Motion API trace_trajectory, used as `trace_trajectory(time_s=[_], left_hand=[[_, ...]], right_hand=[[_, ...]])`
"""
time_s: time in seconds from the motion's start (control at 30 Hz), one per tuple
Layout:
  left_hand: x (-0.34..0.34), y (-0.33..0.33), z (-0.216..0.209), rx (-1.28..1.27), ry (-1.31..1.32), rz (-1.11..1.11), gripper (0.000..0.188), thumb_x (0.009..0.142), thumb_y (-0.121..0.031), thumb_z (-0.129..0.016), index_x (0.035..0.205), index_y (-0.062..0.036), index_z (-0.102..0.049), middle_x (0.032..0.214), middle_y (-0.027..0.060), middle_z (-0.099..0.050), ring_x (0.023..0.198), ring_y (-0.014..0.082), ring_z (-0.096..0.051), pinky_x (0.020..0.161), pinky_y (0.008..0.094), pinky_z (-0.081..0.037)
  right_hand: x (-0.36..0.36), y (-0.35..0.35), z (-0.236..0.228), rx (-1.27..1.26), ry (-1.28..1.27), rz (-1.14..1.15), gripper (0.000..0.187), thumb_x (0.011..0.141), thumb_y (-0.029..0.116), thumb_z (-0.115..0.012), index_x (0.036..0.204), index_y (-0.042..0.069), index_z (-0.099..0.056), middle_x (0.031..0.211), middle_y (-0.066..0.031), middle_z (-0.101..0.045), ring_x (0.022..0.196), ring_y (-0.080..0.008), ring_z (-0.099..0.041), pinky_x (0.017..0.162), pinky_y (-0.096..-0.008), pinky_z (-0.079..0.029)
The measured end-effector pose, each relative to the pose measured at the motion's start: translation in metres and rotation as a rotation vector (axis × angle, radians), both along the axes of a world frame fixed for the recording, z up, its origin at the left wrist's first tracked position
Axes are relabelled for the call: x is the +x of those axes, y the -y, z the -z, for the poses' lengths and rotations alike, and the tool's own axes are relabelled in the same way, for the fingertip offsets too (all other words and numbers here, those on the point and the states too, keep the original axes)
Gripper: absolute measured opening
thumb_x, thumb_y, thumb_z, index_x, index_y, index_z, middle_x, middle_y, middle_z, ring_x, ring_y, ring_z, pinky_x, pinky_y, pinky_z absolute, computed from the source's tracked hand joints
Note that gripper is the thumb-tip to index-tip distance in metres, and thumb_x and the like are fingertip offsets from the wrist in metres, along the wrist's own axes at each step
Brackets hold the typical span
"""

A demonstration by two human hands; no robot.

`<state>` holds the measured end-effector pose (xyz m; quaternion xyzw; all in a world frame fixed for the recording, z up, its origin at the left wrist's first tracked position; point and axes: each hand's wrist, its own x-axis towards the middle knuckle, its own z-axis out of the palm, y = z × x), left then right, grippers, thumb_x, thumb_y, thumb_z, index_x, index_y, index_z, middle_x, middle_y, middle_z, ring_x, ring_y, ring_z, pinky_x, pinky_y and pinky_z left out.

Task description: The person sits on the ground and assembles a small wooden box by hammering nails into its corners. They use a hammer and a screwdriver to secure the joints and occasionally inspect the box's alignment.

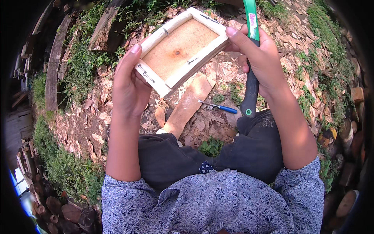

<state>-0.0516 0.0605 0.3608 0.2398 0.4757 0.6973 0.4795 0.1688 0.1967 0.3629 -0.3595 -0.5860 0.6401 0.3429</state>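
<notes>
A shallow wooden frame (186, 63) with a brown board as its base is held up, tilted, between my hands. Several nails (146, 73) stick out of or lie along its pale rails. My left hand (131, 80) grips its left end, thumb on top. With thumb and fingers, my right hand (259, 54) pinches the right corner. That same hand also clasps a tool with a green shaft and black grip (251, 87); its far end is cut off by the picture's top edge. Below lies a blue-handled screwdriver (224, 107), apart from both hands.
A flat wooden plank (189, 102) lies on the leaf-covered ground (83, 132) between my legs (167, 158). Weathered timbers (105, 29) rest at the far left, amid green plants (70, 163). Cut logs (346, 202) are stacked along the right edge.
</notes>
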Motion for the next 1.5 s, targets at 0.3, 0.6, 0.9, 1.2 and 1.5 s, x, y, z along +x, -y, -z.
trace_trajectory(time_s=[0.3,0.6,0.9,1.2,1.5], left_hand=[[-0.011,-0.026,0.039,0.178,-0.312,0.02,0.151,0.055,-0.07,-0.09,0.161,-0.0109,-0.002,0.157,0.0231,-0.037,0.144,0.0351,-0.042,0.12,0.0516,-0.036],[-0.01,-0.028,0.037,0.309,0.007,-0.295,0.092,0.083,-0.085,-0.055,0.136,-0.0103,-0.046,0.13,0.0195,-0.058,0.123,0.0302,-0.057,0.11,0.0479,-0.043],[-0.017,0.016,-0.003,0.434,0.098,-0.053,0.109,0.085,-0.091,-0.036,0.151,-0.005,-0.04,0.146,0.0293,-0.049,0.123,0.0452,-0.058,0.103,0.0584,-0.051],[0.002,0.017,-0.013,0.425,0.002,0.1,0.116,0.086,-0.092,-0.025,0.155,0.0006,-0.033,0.151,0.034,-0.042,0.13,0.0433,-0.055,0.108,0.0535,-0.049],[-0.005,0.007,0.005,0.081,-0.289,-0.113,0.084,0.106,-0.066,-0.028,0.154,0.0016,-0.032,0.148,0.0211,-0.049,0.138,0.0291,-0.049,0.116,0.0437,-0.038]], right_hand=[[-0.032,-0.001,0.038,-0.201,0.057,-0.108,0.033,0.098,0.033,-0.071,0.105,0.007,-0.051,0.098,-0.0091,-0.067,0.085,-0.0131,-0.074,0.047,-0.0199,-0.043],[-0.029,0.024,0.016,-0.031,0.074,-0.296,0.036,0.104,0.034,-0.059,0.118,0.001,-0.058,0.091,-0.0061,-0.068,0.073,-0.011,-0.071,0.051,-0.0248,-0.049],[-0.008,0.06,-0.008,0.102,0.017,-0.399,0.03,0.105,0.029,-0.061,0.113,0.001,-0.065,0.079,0.0002,-0.06,0.062,-0.0054,-0.057,0.055,-0.0237,-0.049],[-0.028,0.061,0.008,0.129,-0.152,-0.221,0.043,0.093,0.037,-0.078,0.108,0.006,-0.052,0.087,-0.003,-0.065,0.068,-0.0039,-0.059,0.059,-0.0227,-0.051],[-0.034,0.046,0.007,-0.034,-0.122,-0.153,0.04,0.085,0.027,-0.085,0.098,0.011,-0.051,0.079,0.0061,-0.051,0.068,-0.0024,-0.047,0.062,-0.0204,-0.04]])
